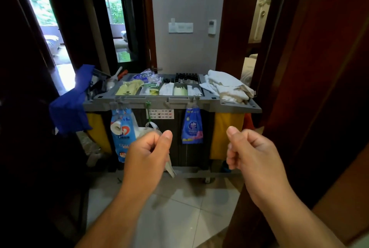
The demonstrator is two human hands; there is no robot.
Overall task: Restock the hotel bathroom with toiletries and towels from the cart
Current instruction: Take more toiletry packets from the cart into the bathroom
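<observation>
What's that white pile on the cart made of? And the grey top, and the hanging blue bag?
White pile: soft cloth, probably cotton towels, with rumpled folds. Grey top: looks like hard matte plastic with moulded edges. Blue bag: thin shiny plastic, crinkled and printed.

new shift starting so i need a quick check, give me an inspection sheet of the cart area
surface: grey cart top, split into compartments
job's things: white towels piled on the cart's right end; sachets and dark bottles in the compartments
clutter: blue cloth draped over the left end; blue packets hanging off the cart's front
hands: left hand curled, pale wrapper by it, grip unclear; right hand curled, holding nothing
cables: nothing seen
surroundings: tiled floor, wall switches, dark wood door frames
</observation>
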